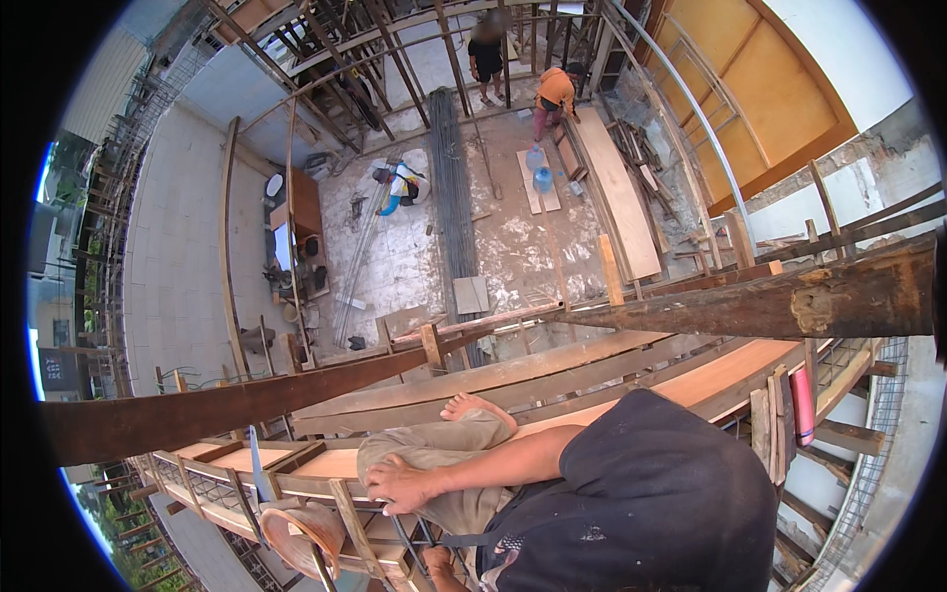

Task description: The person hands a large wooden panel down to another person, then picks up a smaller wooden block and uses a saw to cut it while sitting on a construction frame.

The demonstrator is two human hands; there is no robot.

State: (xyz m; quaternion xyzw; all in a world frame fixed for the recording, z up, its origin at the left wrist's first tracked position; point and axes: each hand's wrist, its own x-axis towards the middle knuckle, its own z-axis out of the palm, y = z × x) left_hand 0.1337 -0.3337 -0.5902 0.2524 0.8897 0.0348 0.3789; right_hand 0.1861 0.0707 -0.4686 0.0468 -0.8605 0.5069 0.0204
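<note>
I sit on timber formwork, with one bent leg in khaki trousers (434, 454) and a bare foot (469, 407) across a plank. My right hand (399, 483) is curled at the knee, over the formwork edge. A thin dark curved thing (402, 533) shows just below it; whether these fingers grip it is unclear. My left hand (441, 564) is closed near the bottom edge, close to that dark thing and partly hidden by my shirt. Beside the hands, an orange bucket (296, 538) hangs or stands at the formwork. A pale, tapered saw-like blade (259, 464) stands upright beyond it.
Thick dark beams (247, 400) cross in front of me. Far below, a person in orange (555, 91) bends at boards, another crouches (402, 185) by long thin bars, and a third person (485, 59) stands. Steel bars (454, 187) and blue water bottles (543, 180) lie on that floor.
</note>
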